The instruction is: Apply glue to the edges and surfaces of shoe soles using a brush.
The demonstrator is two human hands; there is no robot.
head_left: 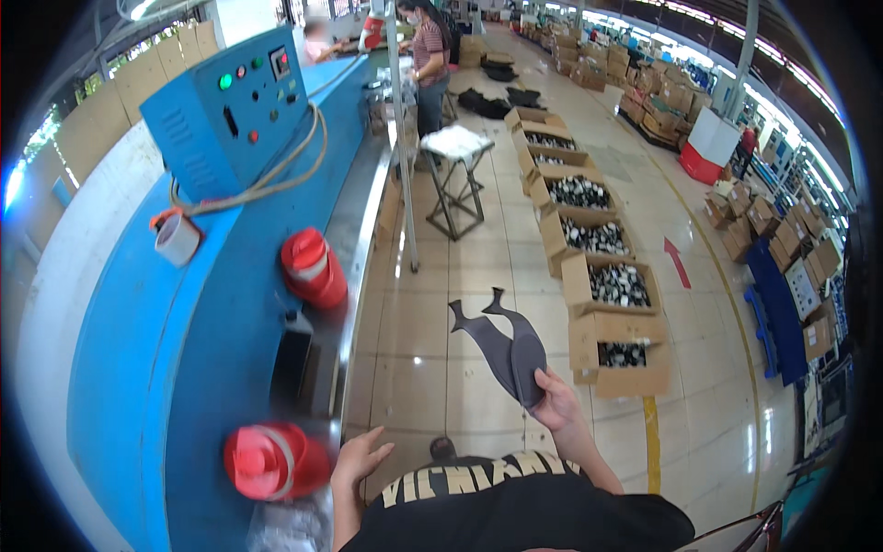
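Note:
My right hand [557, 405] pinches two dark grey, curved flat pieces [501, 354] by their wide, rounded ends. The pieces overlap, and their narrow ends, flared like fishtails, point away from me. Nothing is in my left hand [362, 454], which is held low with its fingers apart, close to the metal edge of the blue machine [221, 368]. On the machine's side, a red, rounded jug-like thing with a pale band [271, 460] is nearest that hand. A second red jug-like thing [315, 267] lies farther along the same metal bed.
A blue control box [225, 110] with lit buttons and a tape roll [177, 241] sit on the machine. A stool [457, 147] stands ahead. Several open cartons [598, 327] of small black and white parts line the floor on the right. A person [430, 55] works farther off.

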